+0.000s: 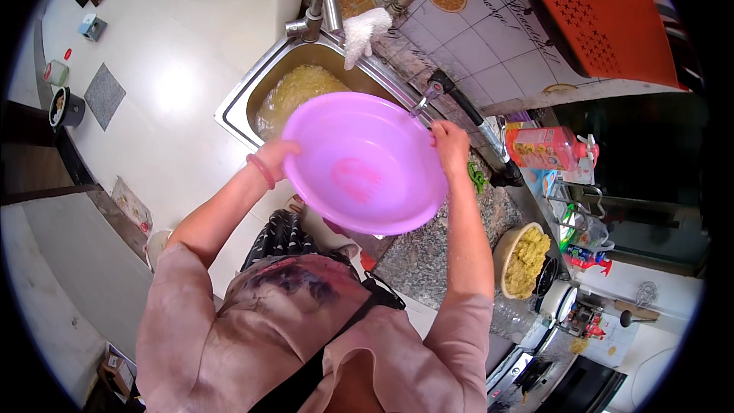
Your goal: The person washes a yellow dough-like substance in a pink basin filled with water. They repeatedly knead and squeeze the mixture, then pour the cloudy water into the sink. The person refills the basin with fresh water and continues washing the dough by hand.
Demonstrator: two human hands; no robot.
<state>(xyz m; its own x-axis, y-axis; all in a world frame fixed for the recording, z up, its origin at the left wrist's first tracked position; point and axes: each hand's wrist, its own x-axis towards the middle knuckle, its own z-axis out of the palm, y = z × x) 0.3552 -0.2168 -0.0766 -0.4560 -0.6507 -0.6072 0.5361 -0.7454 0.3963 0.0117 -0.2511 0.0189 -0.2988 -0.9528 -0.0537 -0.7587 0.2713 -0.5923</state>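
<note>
1. At the far left, a dark bin (74,109) stands on the pale floor, with a grey square mat (105,95) near it.
2. A steel sink (229,111) comes next; a pale yellow mass (302,86) sits in it, looking wet, its near side hidden by the basin.
3. The left hand (277,159), below a pink bracelet (261,172), grips the basin's left rim; some of its fingers are out of sight beneath.
4. Behind the sink rises a metal faucet (330,6), and a white cloth (367,29) hangs just beside it.
5. The purple basin (401,172) is held up between both hands, tilted, overlapping the sink and the counter's edge; a reddish patch marks its inside.
6. The right hand (453,145) has its fingers closed on the basin's right rim.
7. Beyond that forearm, green vegetables (477,177) lie on the speckled counter (417,264).
8. Further right, a beige bowl (501,261) holds a heap of yellow food (528,260).
9. A pink pump bottle (543,147) and an orange perforated container (612,11) are near the wall.
</note>
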